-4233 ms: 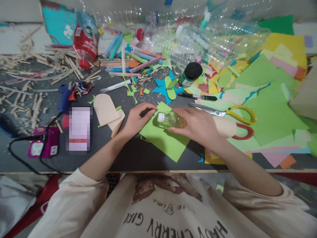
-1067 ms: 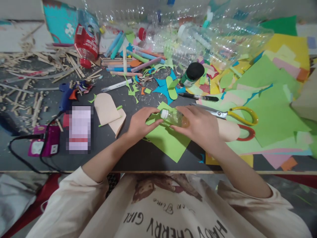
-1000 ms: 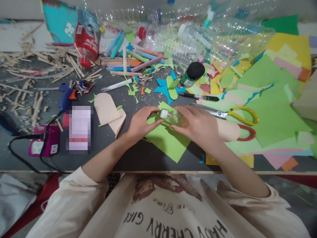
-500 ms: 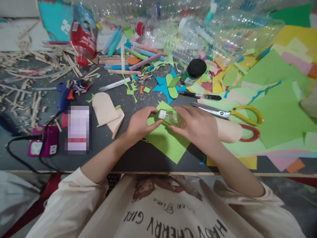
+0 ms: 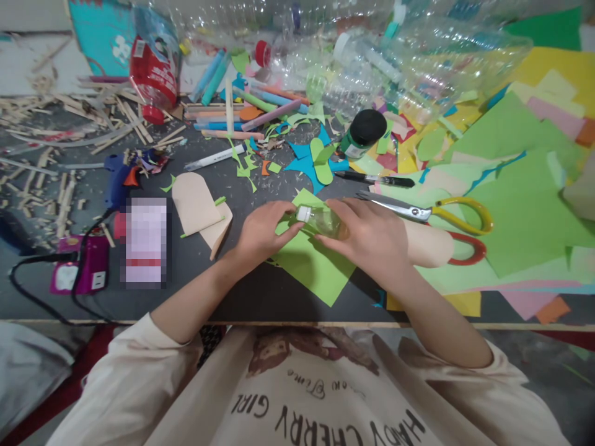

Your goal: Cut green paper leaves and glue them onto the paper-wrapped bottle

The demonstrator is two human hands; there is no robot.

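A small clear bottle (image 5: 325, 221) with a white cap lies on its side, the cap pointing left. My right hand (image 5: 372, 232) is wrapped round the bottle's body, hiding its base. At the other end, the thumb and fingertips of my left hand (image 5: 264, 232) are closed at the white cap (image 5: 304, 214). Beneath the bottle is a light green paper sheet (image 5: 330, 279), set at an angle on the dark table. Scissors (image 5: 421, 212) with a yellow and a red handle loop lie right of my right hand, partly under a rolled pale paper (image 5: 430, 243).
Cream paper cut-outs (image 5: 195, 201) lie left of my left hand, near a blue glue gun (image 5: 116, 179) with its cord. A black-capped jar (image 5: 365, 133) and a black pen (image 5: 374, 179) are beyond my hands. Large plastic bottles (image 5: 307, 59) fill the back; coloured paper (image 5: 525, 223) covers the right.
Both hands stay on the small bottle in the same position. The whole view has shifted very slightly; nothing else visibly differs.
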